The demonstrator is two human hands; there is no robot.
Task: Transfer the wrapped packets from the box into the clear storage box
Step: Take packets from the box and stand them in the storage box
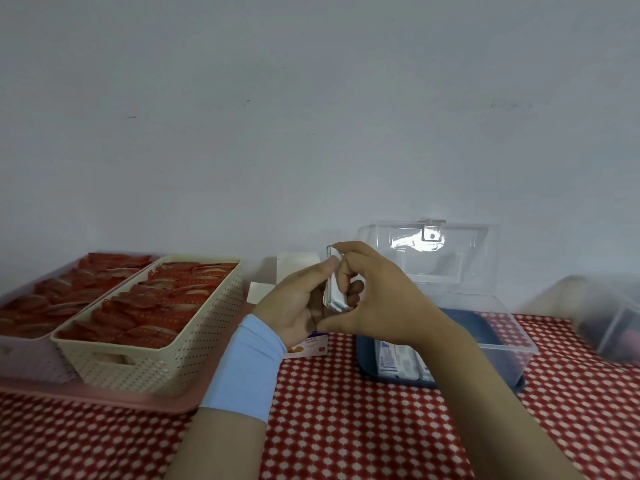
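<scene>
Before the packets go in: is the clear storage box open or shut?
Open. The clear storage box has its lid swung up toward the wall, and packets already lie inside.

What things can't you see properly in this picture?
Head view:
- Small box: mostly hidden behind the left hand.
- Stack of packets: print too small to read; both hands cover it.
- Clear storage box: the right hand and forearm hide part of its contents.
- Container at right: blurred, cut off by the edge.
</scene>
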